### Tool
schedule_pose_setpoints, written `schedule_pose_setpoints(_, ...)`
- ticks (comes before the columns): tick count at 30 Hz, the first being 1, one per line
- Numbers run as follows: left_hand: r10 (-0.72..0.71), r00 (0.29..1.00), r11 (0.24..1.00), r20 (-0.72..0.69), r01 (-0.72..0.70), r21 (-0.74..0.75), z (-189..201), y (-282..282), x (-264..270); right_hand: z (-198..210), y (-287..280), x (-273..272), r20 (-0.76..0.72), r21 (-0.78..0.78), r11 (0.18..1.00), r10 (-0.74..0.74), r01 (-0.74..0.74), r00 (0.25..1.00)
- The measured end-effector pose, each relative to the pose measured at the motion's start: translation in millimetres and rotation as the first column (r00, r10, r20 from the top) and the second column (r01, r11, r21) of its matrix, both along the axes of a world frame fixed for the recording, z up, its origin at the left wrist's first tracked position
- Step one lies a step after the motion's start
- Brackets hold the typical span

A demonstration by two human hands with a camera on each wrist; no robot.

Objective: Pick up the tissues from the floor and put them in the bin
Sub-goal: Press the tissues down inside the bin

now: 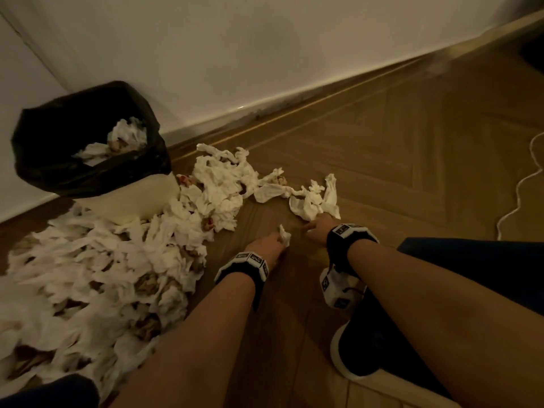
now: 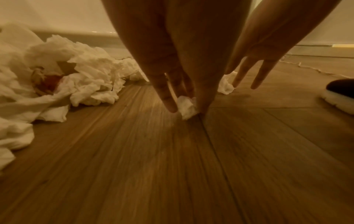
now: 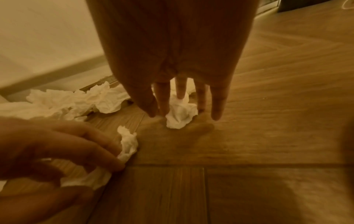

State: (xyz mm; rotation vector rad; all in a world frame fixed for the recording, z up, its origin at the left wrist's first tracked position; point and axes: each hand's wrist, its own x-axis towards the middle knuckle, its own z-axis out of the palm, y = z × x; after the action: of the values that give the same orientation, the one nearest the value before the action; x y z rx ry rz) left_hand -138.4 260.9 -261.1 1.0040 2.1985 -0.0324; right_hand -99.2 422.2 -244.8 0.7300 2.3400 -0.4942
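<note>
Crumpled white tissues [image 1: 123,260] lie heaped on the wooden floor around a white bin [image 1: 138,201] lined with a black bag [image 1: 59,172]; the bin holds a few tissues. My left hand [image 1: 278,240] pinches a small tissue wad [image 2: 186,106] between thumb and fingers, just at the floor. My right hand [image 3: 182,112] reaches down with straight fingers [image 3: 217,112] onto another crumpled tissue [image 3: 180,116] at the near edge of a small cluster [image 1: 312,198]. Its fingertips touch that tissue without closing on it.
A white wall and skirting board [image 1: 265,113] run behind the bin. A white cord [image 1: 524,184] trails over the floor at the right. My dark shoe with a white sole [image 1: 359,348] stands beside my right forearm. Bare floor lies right of the cluster.
</note>
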Motion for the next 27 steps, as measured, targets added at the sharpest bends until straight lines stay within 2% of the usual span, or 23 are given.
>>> schedule_pose_setpoints(2,0.033,0.999,0.999,0.013,-0.033,-0.037,1.2,3.7,-0.8,-4.0,-5.1,1.9,0.009,0.014,1.000,-0.005,0.005,1.000)
schedule_pose_setpoints(5,0.077,0.992,0.987,0.103,-0.062,-0.146,12.7,5.1,-5.1,-5.1,-7.2,5.1,-0.054,0.026,0.996,-0.079,0.080,0.995)
schedule_pose_setpoints(7,0.086,0.987,0.984,0.136,-0.062,-0.167,13.7,1.1,-7.4,-5.3,-4.5,6.3,-0.149,-0.027,0.983,-0.182,0.180,0.972)
schedule_pose_setpoints(9,0.118,0.982,0.990,0.146,-0.105,-0.096,12.4,-8.3,-7.8,-5.6,-2.8,8.1,-0.254,-0.125,0.944,-0.327,0.304,0.910)
schedule_pose_setpoints(11,0.167,0.978,0.983,0.128,-0.175,0.050,10.8,-18.5,-9.2,-5.4,-2.8,8.2,-0.324,-0.262,0.854,-0.517,0.450,0.792)
schedule_pose_setpoints(13,0.183,0.977,0.971,0.106,-0.196,0.138,13.2,-26.1,-12.5,-4.4,-3.6,7.4,-0.297,-0.418,0.725,-0.679,0.548,0.672)
schedule_pose_setpoints(16,0.229,0.971,0.953,0.064,-0.237,0.187,24.0,-31.1,-16.5,0.8,-7.2,4.6,-0.147,-0.591,0.535,-0.807,0.604,0.572)
schedule_pose_setpoints(18,0.296,0.953,0.920,0.068,-0.303,0.248,34.0,-36.3,-17.0,5.3,-9.4,2.4,-0.102,-0.656,0.461,-0.839,0.598,0.535)
schedule_pose_setpoints(20,0.364,0.928,0.879,0.077,-0.370,0.301,44.6,-42.1,-19.6,15.5,-13.8,1.0,-0.091,-0.687,0.443,-0.838,0.575,0.538)
schedule_pose_setpoints(22,0.437,0.892,0.819,0.113,-0.447,0.361,56.4,-48.4,-23.8,25.8,-17.8,-1.5,-0.129,-0.696,0.482,-0.813,0.532,0.568)
schedule_pose_setpoints(24,0.517,0.832,0.712,0.202,-0.548,0.439,66.9,-54.8,-27.0,39.5,-23.6,-4.6,-0.226,-0.676,0.565,-0.770,0.473,0.596)
schedule_pose_setpoints(27,0.616,0.704,0.522,0.352,-0.700,0.487,86.0,-68.1,-28.7,68.1,-37.1,-13.4,-0.309,-0.705,0.594,-0.749,0.388,0.586)
